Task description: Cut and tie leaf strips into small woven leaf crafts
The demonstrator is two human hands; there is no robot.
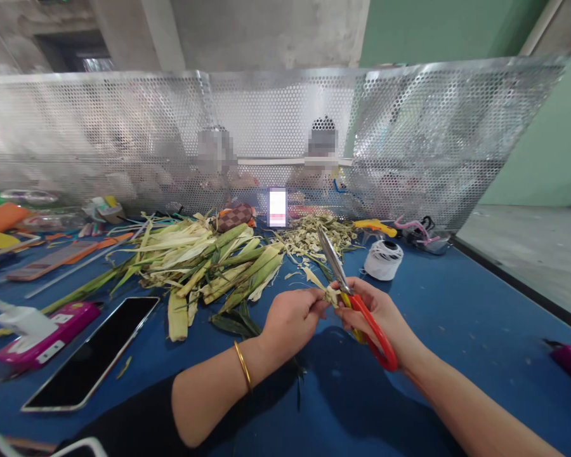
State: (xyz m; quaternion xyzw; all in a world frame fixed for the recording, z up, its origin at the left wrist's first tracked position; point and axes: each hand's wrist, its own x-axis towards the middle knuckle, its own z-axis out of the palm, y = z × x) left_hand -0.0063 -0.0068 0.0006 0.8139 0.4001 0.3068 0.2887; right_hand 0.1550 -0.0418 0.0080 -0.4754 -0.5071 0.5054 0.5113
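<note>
My right hand (368, 311) is closed round a pair of scissors (333, 257) with red and yellow handles, its blades pointing up and away. Between the fingertips of both hands is a small pale piece of corn husk (332, 296). My left hand (292, 317), with a gold bangle at the wrist, pinches this piece from the left. Beyond the hands lies a heap of cut husk scraps (321, 233). To the left is a larger pile of green and pale corn husks (195, 254). A spool of white thread (383, 260) stands right of the scissors.
A phone (95, 355) lies at left beside a purple power strip (52, 333) with a white plug. Behind the husks are a checkered pouch (235, 217) and a perforated metal screen (285, 114). A yellow-handled tool (375, 226) lies near the spool. Two people sit beyond the screen.
</note>
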